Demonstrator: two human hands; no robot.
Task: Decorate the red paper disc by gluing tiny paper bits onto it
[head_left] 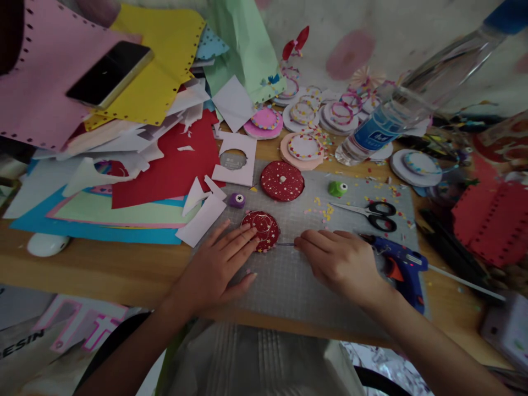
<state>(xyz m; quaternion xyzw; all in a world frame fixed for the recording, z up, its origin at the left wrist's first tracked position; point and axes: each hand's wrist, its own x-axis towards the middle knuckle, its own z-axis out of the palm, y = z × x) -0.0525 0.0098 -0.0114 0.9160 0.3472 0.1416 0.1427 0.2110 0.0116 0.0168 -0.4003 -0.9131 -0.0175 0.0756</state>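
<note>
My left hand (220,263) lies flat on the grey cutting mat (297,286), fingers stretched out, with the fingertips pressing on a small red star-patterned paper circle (262,229). My right hand (340,261) is closed in a pinch on a thin metal tool (285,244) whose tip points at the circle's right edge. A second, larger red starred disc (282,180) lies on the mat farther back.
Black-handled scissors (373,213), a blue glue gun (402,268), a green punch (337,188) and a purple punch (236,199) lie around the mat. Coloured paper sheets with a phone (109,73) pile at the left. A water bottle (396,118) and decorated paper discs (304,148) stand behind.
</note>
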